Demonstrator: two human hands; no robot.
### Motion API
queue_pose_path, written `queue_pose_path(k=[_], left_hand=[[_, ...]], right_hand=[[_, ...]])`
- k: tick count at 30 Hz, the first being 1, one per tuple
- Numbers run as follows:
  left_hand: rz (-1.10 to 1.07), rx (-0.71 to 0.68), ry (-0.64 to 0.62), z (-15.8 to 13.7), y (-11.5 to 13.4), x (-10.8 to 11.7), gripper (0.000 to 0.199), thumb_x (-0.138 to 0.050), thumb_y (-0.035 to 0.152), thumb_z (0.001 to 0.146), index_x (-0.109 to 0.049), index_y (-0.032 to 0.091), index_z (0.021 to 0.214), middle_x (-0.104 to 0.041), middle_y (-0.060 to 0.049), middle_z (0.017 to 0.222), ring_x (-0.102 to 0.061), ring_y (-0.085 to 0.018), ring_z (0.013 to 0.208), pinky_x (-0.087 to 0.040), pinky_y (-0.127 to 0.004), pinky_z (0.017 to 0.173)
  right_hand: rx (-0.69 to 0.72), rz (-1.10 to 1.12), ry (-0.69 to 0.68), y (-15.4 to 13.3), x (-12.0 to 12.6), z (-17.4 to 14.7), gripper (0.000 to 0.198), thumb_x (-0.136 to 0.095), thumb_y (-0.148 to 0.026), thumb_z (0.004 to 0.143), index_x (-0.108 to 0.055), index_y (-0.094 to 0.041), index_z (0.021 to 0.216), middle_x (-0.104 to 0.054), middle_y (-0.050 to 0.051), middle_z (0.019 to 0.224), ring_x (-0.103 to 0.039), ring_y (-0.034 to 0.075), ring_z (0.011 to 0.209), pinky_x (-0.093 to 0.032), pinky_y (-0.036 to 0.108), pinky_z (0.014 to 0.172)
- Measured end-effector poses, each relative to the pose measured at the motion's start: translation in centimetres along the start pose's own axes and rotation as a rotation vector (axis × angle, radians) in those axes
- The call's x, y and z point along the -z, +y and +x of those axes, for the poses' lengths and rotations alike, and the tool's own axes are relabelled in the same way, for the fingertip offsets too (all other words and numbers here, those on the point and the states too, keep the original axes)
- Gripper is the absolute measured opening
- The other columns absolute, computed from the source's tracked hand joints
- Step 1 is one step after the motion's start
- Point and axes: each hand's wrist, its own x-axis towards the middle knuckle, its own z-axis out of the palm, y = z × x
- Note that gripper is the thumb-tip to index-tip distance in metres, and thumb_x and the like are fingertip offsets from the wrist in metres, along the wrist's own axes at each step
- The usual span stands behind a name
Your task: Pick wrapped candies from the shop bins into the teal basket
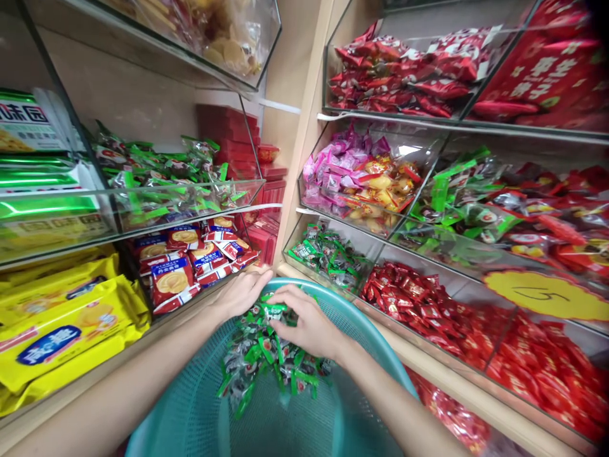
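Observation:
A teal mesh basket (190, 412) fills the lower middle of the view and holds a heap of small green-wrapped candies (266, 365). My left hand (242, 292) rests on the far side of the heap by the basket's rim, palm down with the fingers curled over the candies. My right hand (309, 324) lies on top of the heap, its fingers closing on a few of the green candies (273, 309). Just beyond the basket, a clear bin (297, 238) holds the same green-wrapped candies (330, 257).
Clear shelf bins surround the basket: yellow biscuit packs (61, 324) and red-blue biscuit packs (190, 257) at the left, red candies (419, 301) at the right, pink and yellow sweets (361, 174) above. A yellow price tag (545, 294) sticks to a right bin.

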Motion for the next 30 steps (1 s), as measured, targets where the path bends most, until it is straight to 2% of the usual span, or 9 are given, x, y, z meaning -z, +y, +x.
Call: queue_pose_path(k=[3,6,11,15,19,24,30], left_hand=[[-0.039,0.013,0.009,0.0,-0.1,0.0,0.07,-0.014,0.069,0.086,-0.065,0.025,0.105,-0.062,-0.001,0.11,-0.056,-0.021,0.107,-0.037,-0.033,0.097],[-0.031,0.005,0.006,0.0,-0.1,0.0,0.071,-0.014,0.07,0.085,-0.065,0.025,0.105,-0.061,-0.001,0.112,-0.055,-0.022,0.107,-0.038,-0.034,0.095],[-0.034,0.035,0.012,-0.2,0.2,0.1,0.071,-0.014,0.07,0.085,-0.065,0.026,0.106,-0.061,-0.002,0.113,-0.055,-0.022,0.107,-0.037,-0.034,0.095],[-0.037,-0.003,0.022,-0.3,0.3,0.2,0.065,-0.015,0.068,0.087,-0.064,0.026,0.1,-0.062,0.001,0.107,-0.056,-0.017,0.103,-0.038,-0.031,0.091],[-0.005,0.002,0.026,-0.3,0.2,0.2,0.066,-0.014,0.069,0.086,-0.063,0.026,0.099,-0.062,0.0,0.106,-0.056,-0.019,0.105,-0.039,-0.032,0.091],[0.031,0.025,0.016,-0.1,0.1,0.0,0.07,-0.012,0.071,0.084,-0.06,0.021,0.086,-0.062,-0.004,0.089,-0.059,-0.022,0.091,-0.04,-0.034,0.079],[0.029,0.011,0.032,-0.3,0.1,-0.1,0.068,-0.013,0.071,0.084,-0.059,0.02,0.085,-0.061,-0.004,0.09,-0.059,-0.02,0.088,-0.04,-0.033,0.077]], right_hand=[[-0.027,-0.004,-0.079,-0.2,-0.4,-0.1,0.025,-0.061,-0.02,0.079,-0.056,-0.021,0.103,-0.057,0.004,0.104,-0.054,0.015,0.099,-0.043,0.03,0.09],[-0.045,-0.036,-0.162,-1.0,-0.9,-0.2,0.022,-0.061,-0.021,0.08,-0.056,-0.02,0.101,-0.056,0.002,0.099,-0.054,0.014,0.092,-0.045,0.027,0.084],[0.059,-0.192,-0.397,-2.8,-2.8,-1.0,0.03,-0.062,-0.024,0.077,-0.055,-0.022,0.107,-0.057,0.001,0.098,-0.052,0.014,0.09,-0.043,0.025,0.081],[0.106,-0.365,-0.523,-2.6,-4.3,-1.9,0.032,-0.063,-0.029,0.077,-0.055,-0.021,0.106,-0.058,0.002,0.098,-0.052,0.018,0.093,-0.041,0.03,0.082],[0.047,-0.474,-0.495,-1.7,-4.0,-2.0,0.031,-0.061,-0.027,0.078,-0.054,-0.02,0.107,-0.057,0.003,0.097,-0.05,0.02,0.093,-0.039,0.033,0.083],[-0.093,-0.486,-0.387,-1.3,-3.0,-1.5,0.038,-0.061,-0.024,0.077,-0.05,-0.02,0.113,-0.056,0.004,0.101,-0.05,0.021,0.096,-0.038,0.033,0.083],[-0.126,-0.604,-0.306,-1.6,-4.1,-1.7,0.031,-0.063,-0.022,0.079,-0.049,-0.018,0.106,-0.056,0.005,0.099,-0.051,0.021,0.093,-0.039,0.033,0.078]])
